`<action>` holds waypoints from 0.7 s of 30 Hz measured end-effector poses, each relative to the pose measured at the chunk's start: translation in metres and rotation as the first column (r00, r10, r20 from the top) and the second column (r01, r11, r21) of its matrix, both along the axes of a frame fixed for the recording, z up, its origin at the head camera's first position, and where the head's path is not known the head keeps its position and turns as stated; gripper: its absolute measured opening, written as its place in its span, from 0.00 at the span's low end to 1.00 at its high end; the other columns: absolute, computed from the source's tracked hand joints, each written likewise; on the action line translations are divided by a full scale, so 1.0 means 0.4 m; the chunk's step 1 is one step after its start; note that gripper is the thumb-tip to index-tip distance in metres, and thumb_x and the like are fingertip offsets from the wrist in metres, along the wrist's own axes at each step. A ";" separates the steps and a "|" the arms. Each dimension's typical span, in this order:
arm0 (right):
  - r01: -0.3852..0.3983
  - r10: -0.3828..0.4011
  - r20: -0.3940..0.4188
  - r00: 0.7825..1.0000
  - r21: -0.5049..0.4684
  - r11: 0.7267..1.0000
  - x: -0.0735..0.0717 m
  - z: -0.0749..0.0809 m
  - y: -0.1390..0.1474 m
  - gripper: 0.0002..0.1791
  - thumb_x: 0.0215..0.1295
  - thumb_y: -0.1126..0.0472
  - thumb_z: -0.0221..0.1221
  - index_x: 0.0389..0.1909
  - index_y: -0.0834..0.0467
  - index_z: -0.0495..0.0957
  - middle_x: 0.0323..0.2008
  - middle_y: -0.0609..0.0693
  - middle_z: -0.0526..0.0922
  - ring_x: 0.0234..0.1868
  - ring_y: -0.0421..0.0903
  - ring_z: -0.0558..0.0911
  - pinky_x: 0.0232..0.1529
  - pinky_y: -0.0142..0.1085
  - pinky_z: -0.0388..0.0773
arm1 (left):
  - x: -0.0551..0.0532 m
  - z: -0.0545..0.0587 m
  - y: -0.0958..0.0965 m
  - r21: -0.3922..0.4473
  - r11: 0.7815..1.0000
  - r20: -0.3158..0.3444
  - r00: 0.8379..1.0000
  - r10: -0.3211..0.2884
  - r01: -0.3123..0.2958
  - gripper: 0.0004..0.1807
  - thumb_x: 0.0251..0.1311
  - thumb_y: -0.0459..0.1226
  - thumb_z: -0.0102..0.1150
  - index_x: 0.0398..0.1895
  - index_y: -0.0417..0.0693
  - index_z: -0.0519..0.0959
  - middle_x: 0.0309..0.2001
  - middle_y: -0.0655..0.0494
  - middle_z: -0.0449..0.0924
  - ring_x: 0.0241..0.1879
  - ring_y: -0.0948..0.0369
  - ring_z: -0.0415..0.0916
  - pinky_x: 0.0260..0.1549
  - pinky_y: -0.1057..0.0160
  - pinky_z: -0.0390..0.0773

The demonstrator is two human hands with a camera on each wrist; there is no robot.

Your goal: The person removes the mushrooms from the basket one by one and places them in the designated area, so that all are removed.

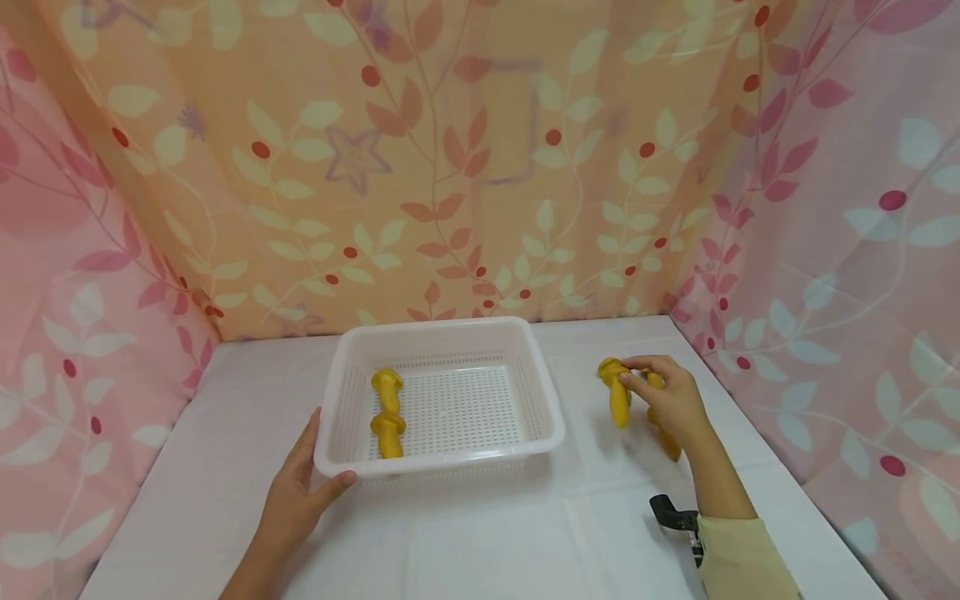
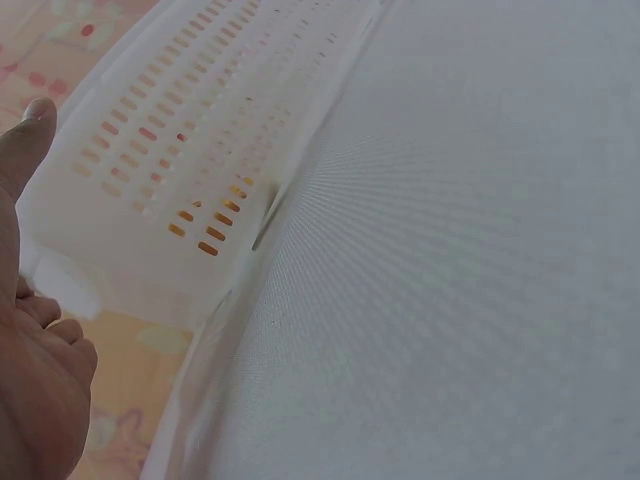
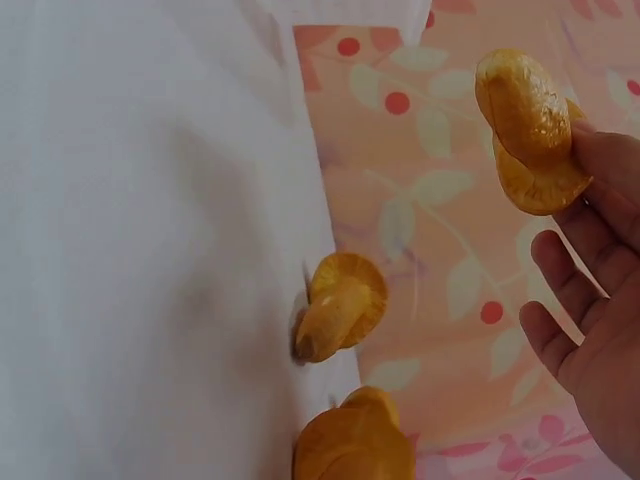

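Note:
In the head view, my left hand (image 1: 294, 492) is at the near left corner of a white plastic basket (image 1: 480, 458), thumb along the front rim and fingers by the left side. Two yellow mushrooms (image 1: 388, 423) lie in line inside it, on the left. Right of the basket, my right hand (image 1: 671, 400) pinches a yellow mushroom (image 3: 530, 125) between thumb and fingers, raised above the table with its stem pointing down. Beneath that hand are two more mushrooms on the cloth, one stem-out (image 3: 338, 308) and one partly cut off by the right wrist view's edge (image 3: 355, 440).
A white cloth covers the table (image 1: 480, 533). Flower-patterned curtains (image 1: 450, 167) close off the back and both sides. A black camera mount (image 1: 675, 514) sits at my right wrist, by the beige sleeve (image 1: 742, 558).

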State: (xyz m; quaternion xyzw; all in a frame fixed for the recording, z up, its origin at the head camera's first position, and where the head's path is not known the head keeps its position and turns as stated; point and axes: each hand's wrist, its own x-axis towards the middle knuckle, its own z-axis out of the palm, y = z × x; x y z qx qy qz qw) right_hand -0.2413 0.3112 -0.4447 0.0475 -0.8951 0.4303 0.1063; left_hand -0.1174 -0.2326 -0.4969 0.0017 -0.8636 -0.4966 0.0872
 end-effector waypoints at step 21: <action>-0.270 0.258 0.093 0.962 0.161 0.949 -0.033 0.244 -0.198 0.19 0.54 0.34 0.63 0.42 0.39 0.81 0.47 0.39 0.79 0.54 0.46 0.73 0.54 0.52 0.73 | 0.000 0.000 0.000 0.006 1.000 0.005 1.000 0.000 0.000 0.55 0.51 0.47 0.71 0.74 0.80 0.41 0.76 0.75 0.40 0.76 0.62 0.43 0.65 0.50 0.57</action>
